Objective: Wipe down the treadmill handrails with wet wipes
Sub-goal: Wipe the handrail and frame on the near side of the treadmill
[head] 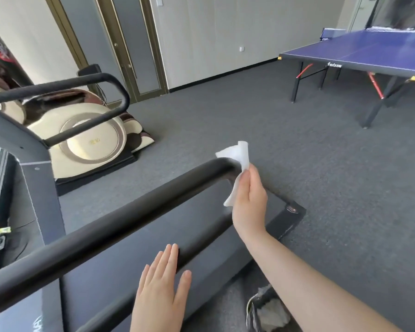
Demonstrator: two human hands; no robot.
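White crumpled wipe (236, 168) at black handrail's (120, 224) curved end, perhaps touching

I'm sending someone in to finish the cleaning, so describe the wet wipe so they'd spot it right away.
Start at the near treadmill handrail, the thick black bar running diagonally across the foreground. Follow it to its far curved end, where the right hand pinches the wet wipe against the bend. It is the only white, crumpled sheet up at the rail; the left hand lies flat and empty on the bar.

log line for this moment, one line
step: wiping near handrail | right hand: holds wipe at rail's curved end | left hand: flat, open, at rail
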